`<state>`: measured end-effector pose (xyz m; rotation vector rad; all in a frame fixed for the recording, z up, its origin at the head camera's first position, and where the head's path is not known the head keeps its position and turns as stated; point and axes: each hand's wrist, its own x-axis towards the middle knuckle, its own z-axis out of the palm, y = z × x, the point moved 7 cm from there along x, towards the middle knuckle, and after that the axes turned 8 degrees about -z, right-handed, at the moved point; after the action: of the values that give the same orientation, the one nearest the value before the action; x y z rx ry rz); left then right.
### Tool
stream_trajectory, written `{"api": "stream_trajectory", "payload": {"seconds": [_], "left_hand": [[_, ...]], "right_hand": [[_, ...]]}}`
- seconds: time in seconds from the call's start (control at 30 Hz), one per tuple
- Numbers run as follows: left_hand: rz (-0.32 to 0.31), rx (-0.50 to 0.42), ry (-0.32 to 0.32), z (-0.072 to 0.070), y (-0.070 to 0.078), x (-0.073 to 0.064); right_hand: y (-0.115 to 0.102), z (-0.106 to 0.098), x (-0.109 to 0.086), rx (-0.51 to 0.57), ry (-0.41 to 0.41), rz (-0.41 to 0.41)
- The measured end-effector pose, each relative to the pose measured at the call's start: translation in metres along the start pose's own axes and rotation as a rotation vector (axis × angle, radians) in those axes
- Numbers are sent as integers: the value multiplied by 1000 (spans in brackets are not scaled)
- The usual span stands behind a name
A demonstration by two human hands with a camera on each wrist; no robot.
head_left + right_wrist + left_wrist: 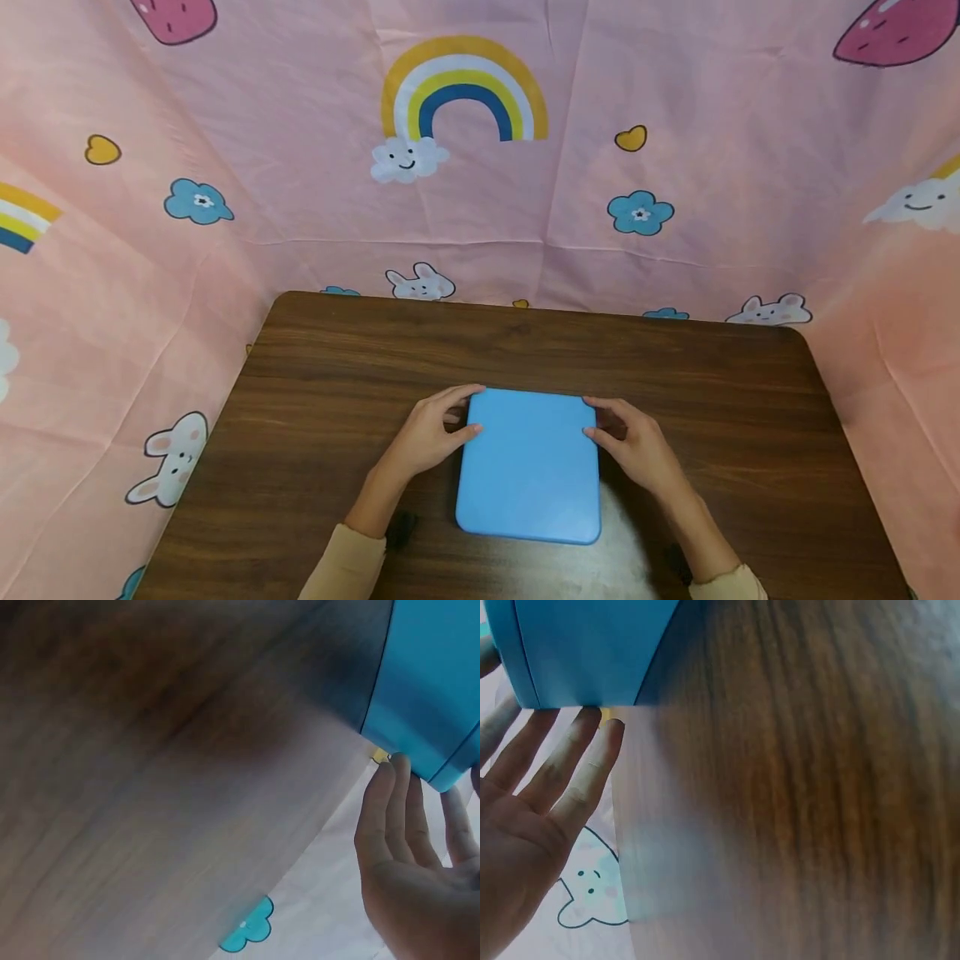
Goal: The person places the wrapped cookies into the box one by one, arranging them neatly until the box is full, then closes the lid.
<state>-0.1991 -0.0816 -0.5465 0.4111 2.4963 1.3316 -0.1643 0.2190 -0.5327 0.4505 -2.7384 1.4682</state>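
A flat-topped blue box (528,475) with rounded corners sits near the front middle of the wooden table. My left hand (431,435) holds its far left corner, thumb on the top edge and fingers reaching round the side. At the far right corner, my right hand (637,443) grips it in a mirrored way. In the left wrist view, a thin seam runs along the box side (592,652), and fingertips touch its lower edge. The right wrist view shows a similar seam on the box (427,682), with fingers at its corner. What is inside is hidden.
The dark brown wooden table (337,375) has rounded far corners. Pink cloth (300,125) printed with rainbows, bunnies and flowers hangs behind it and along both sides. Small dark objects (401,530) show beside the left wrist.
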Motion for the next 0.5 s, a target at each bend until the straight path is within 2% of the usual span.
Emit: {"api": "stream_trajectory", "payload": {"seconds": [0.2,0.3,0.5], "left_hand": [[-72,16,-18,2,-4,3],[-82,31,-12,2,-6,3],[-64,28,4,3,-6,6]], "right_hand": [[4,0,7,30,5,36],[5,3,6,32,2,35],[7,5,8,-40,-6,33]]}}
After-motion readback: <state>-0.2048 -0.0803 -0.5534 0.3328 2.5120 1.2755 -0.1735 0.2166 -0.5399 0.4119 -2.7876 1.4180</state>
